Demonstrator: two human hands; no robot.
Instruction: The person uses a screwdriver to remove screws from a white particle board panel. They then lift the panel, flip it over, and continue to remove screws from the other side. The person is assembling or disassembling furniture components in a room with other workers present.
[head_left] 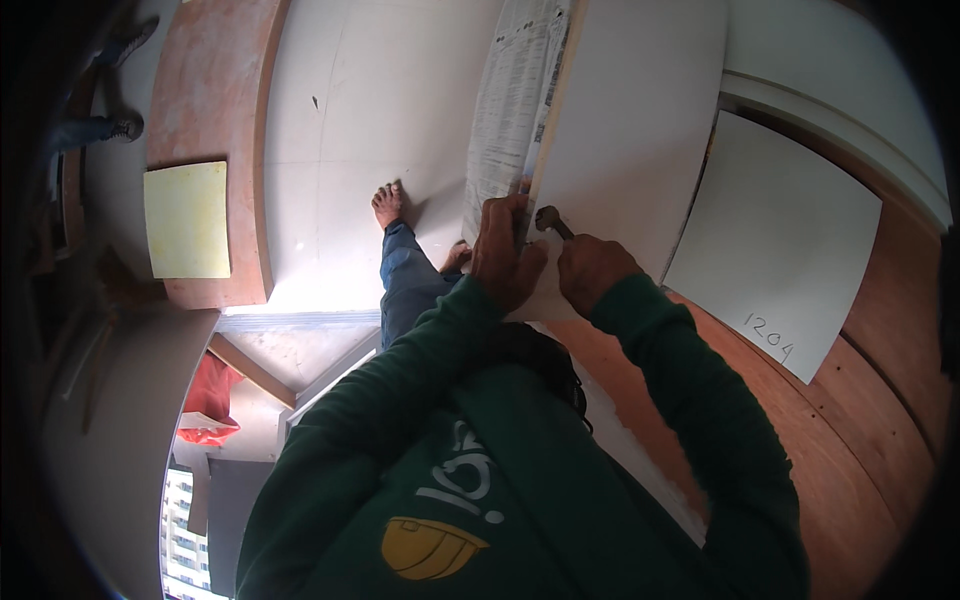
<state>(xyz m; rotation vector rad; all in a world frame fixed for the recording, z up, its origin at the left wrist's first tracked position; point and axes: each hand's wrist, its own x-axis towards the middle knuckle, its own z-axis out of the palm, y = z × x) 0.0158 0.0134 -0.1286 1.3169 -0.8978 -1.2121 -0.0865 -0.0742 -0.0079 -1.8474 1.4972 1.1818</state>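
A small hammer [550,220] is in my right hand [598,275], fingers closed around its handle. Its dark head is over the pale board [635,110], beside the board's long left edge. Right at that edge is my left hand [505,250], with fingers bent and drawn together close to the hammer head. Whatever lies between those fingers is hidden. A printed newspaper sheet [512,100] runs along the left side of the board, partly behind my left hand.
A white sheet with handwriting [780,240] lies on brown wood panels [800,450] at the right. To the left, a yellowish square sheet [187,220] rests on a reddish plank [215,80]. My bare foot [387,203] is on the pale floor. Another person's shoe [127,125] shows far left.
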